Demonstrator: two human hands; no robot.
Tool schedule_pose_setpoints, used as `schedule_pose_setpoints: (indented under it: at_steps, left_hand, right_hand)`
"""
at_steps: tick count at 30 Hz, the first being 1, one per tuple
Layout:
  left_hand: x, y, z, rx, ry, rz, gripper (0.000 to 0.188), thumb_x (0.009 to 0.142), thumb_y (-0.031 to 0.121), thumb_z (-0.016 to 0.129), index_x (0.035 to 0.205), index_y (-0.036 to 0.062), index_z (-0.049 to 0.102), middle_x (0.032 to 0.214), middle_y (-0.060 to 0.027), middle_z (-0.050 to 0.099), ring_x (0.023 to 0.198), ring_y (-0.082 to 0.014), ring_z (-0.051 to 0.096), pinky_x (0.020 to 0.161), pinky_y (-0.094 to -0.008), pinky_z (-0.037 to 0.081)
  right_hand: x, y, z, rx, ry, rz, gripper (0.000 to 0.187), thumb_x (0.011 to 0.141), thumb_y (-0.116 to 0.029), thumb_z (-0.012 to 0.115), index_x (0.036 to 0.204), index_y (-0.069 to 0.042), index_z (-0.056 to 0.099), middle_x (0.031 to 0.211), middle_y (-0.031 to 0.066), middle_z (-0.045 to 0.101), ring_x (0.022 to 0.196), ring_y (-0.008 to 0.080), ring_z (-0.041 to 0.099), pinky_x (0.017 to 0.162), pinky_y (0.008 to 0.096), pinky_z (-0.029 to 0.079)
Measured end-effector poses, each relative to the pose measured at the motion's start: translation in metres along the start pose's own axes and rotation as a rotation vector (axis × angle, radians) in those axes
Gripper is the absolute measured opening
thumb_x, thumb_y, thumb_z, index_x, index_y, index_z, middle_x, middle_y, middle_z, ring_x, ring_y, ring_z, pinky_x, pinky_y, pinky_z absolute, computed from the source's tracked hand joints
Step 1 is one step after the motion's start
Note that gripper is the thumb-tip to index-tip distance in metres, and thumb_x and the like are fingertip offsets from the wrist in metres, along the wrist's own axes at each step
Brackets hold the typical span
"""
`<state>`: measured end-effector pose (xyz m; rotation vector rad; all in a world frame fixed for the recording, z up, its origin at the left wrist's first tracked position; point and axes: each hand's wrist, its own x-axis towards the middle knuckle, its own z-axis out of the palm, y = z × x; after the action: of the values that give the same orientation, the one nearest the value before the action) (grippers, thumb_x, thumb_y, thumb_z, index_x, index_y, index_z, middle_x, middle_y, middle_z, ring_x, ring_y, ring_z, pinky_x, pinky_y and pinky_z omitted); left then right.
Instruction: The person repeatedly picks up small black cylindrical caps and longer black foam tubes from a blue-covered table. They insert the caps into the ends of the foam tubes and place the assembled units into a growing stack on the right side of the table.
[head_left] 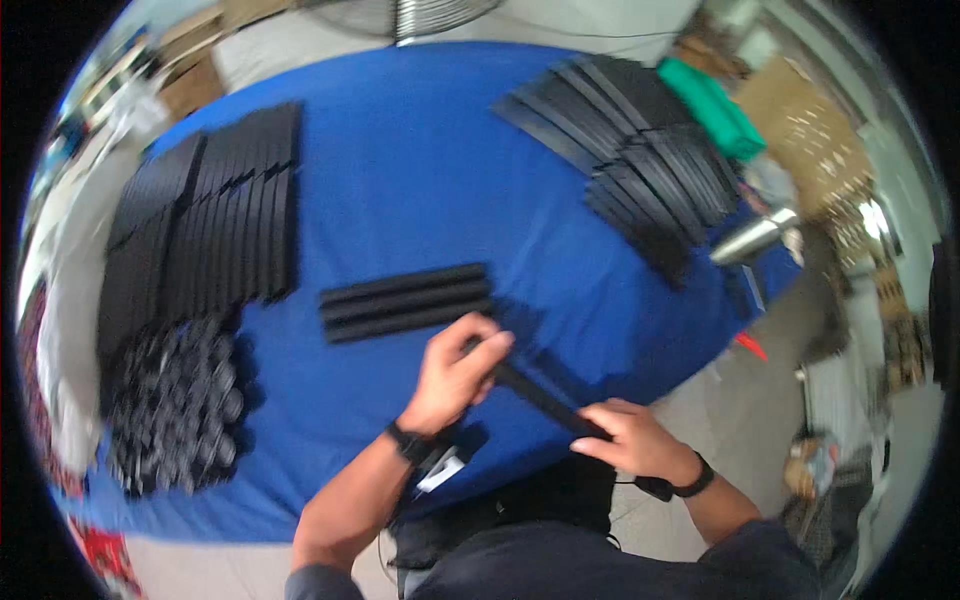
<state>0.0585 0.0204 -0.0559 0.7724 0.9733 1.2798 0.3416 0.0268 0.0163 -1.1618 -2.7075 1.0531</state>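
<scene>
Both of my hands hold one slim black tube over the near edge of the blue cloth. My left hand is closed round its upper end, thumb on top. At the lower right end my right hand grips it with the thumb and fingers. Just beyond my left hand, a few black foam-like tubes lie side by side on the cloth. Motion blurs the held tube slightly, and its ends are partly covered by my fingers.
Rows of black tubes lie at the left, with a heap of small dark round pieces nearer me. Flat black strips fan out at the far right, beside a green roll and a silver cylinder. Blue cloth covers the table.
</scene>
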Motion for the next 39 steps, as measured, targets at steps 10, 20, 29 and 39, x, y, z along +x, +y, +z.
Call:
schedule_pose_setpoints:
  at_steps: [10,20,29,39]
  left_hand:
    - [0.01,-0.008,0.006,-0.086,-0.089,0.104,0.057,0.099,0.032,0.066,0.142,0.0023,0.044,0.115,-0.0149,0.065,0.079,-0.0192,0.066,0.064,-0.0307,0.057]
    - [0.011,-0.014,0.006,0.139,-0.149,-0.045,0.032,0.097,0.016,0.073,0.122,-0.0001,0.063,0.092,-0.004,0.069,0.075,-0.008,0.063,0.066,-0.0254,0.053]
    - [0.014,-0.008,0.004,0.31,-0.197,0.009,0.034,0.096,0.02,0.074,0.121,-0.0008,0.064,0.096,-0.0075,0.073,0.081,-0.0095,0.066,0.072,-0.0264,0.055]
    - [0.016,-0.001,0.002,0.335,-0.195,-0.016,0.034,0.094,0.019,0.076,0.119,-0.0012,0.066,0.094,-0.0085,0.073,0.078,-0.01,0.069,0.068,-0.0256,0.055]
  right_hand:
    - [0.057,0.032,-0.127,-0.299,0.184,-0.031,0.031,0.091,-0.029,0.069,0.089,-0.001,0.057,0.086,0.0205,0.059,0.084,0.0423,0.061,0.071,0.0498,0.048]
    - [0.278,0.148,-0.277,-0.826,0.419,0.228,0.034,0.092,-0.031,0.068,0.102,0.001,0.068,0.108,0.0252,0.069,0.108,0.0418,0.066,0.093,0.0531,0.052]
    - [0.366,0.2,-0.28,-0.831,0.49,0.313,0.037,0.092,-0.029,0.068,0.11,0.003,0.068,0.116,0.0252,0.069,0.112,0.0408,0.066,0.098,0.0505,0.052]
    - [0.387,0.215,-0.279,-0.788,0.495,0.427,0.041,0.09,-0.026,0.071,0.118,0.003,0.061,0.12,0.0289,0.067,0.115,0.0438,0.064,0.097,0.0519,0.053]
